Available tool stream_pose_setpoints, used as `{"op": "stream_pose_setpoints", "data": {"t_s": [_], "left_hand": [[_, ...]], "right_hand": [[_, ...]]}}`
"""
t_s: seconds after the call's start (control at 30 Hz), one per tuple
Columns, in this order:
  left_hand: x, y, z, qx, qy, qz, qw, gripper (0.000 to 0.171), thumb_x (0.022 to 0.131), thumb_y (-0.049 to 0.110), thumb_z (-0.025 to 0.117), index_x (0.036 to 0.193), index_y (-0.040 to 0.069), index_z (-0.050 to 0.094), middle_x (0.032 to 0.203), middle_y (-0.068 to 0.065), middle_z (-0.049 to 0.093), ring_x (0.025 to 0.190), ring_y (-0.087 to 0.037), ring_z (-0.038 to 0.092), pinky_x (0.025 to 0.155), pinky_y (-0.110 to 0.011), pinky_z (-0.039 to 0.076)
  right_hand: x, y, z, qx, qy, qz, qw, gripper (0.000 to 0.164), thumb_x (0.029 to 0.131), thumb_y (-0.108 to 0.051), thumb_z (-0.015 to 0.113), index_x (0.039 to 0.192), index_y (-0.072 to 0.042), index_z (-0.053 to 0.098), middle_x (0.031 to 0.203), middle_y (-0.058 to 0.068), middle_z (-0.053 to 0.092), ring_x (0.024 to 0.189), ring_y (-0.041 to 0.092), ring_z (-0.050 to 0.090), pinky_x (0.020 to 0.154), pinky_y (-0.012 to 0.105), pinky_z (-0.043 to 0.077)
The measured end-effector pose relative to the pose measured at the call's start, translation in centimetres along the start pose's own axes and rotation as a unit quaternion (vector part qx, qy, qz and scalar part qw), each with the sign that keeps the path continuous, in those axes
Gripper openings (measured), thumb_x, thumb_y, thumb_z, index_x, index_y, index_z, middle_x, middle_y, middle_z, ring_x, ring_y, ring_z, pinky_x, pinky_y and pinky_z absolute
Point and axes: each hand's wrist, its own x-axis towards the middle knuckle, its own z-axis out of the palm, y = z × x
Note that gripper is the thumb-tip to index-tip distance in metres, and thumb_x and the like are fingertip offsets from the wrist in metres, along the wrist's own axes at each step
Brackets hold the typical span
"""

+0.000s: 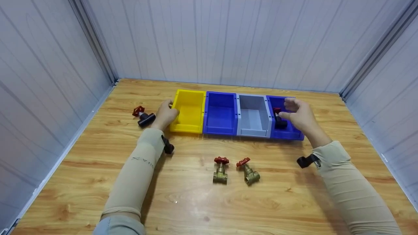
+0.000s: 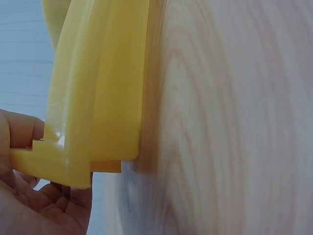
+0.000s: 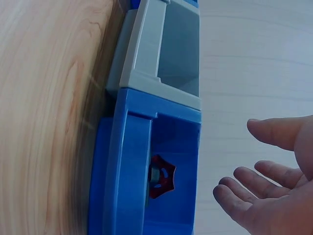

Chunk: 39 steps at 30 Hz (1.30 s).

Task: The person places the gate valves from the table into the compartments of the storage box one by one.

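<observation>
My left hand (image 1: 166, 114) grips the left rim of the yellow bin (image 1: 173, 125), thumb and fingers on either side of its wall in the left wrist view. Over the rightmost blue bin (image 1: 295, 134), my right hand (image 1: 302, 116) is held with fingers apart and nothing between them. A valve with a black body (image 1: 280, 124) and red handwheel (image 3: 163, 177) lies inside that bin, just beside the thumb in the head view. Left of my left hand, a second black-bodied valve (image 1: 146, 119) with a red handwheel lies on the table.
Between the outer bins stand another blue bin (image 1: 220, 130) and a grey bin (image 1: 254, 133), joined in one row. Two brass valves with red handwheels, one upright-looking (image 1: 220, 176) and one slanted (image 1: 251, 176), lie on the wooden table (image 1: 196, 209) in front. Pale panels (image 1: 212, 42) enclose the table.
</observation>
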Motion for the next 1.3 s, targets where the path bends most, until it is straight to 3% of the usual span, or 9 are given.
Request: {"op": "stream_pose_setpoints", "data": {"t_s": [0.63, 1.3], "left_hand": [[0.1, -0.3, 0.1, -0.012, 0.001, -0.006, 0.9999, 0.042, 0.103, 0.009, 0.051, 0.145, 0.008, 0.055, 0.139, -0.019, 0.057, 0.12, -0.035, 0.057, 0.101, -0.049, 0.051], [0.0, 0.0, 0.0, -0.001, 0.002, 0.0, 1.0, 0.043, 0.102, 0.008, 0.051, 0.145, 0.004, 0.055, 0.139, -0.021, 0.057, 0.119, -0.035, 0.057, 0.102, -0.049, 0.05]], "right_hand": [[-1.3, -1.6, 0.5, 0.036, -0.007, -0.029, 0.999, 0.071, 0.099, -0.002, 0.075, 0.161, 0.009, 0.041, 0.16, 0.033, 0.051, 0.15, 0.047, 0.05, 0.124, 0.054, 0.042], [-2.6, -3.0, 1.0, 0.044, -0.055, -0.06, 0.996, 0.073, 0.099, -0.004, 0.077, 0.161, 0.009, 0.041, 0.16, 0.032, 0.051, 0.151, 0.045, 0.049, 0.125, 0.055, 0.041]]}}
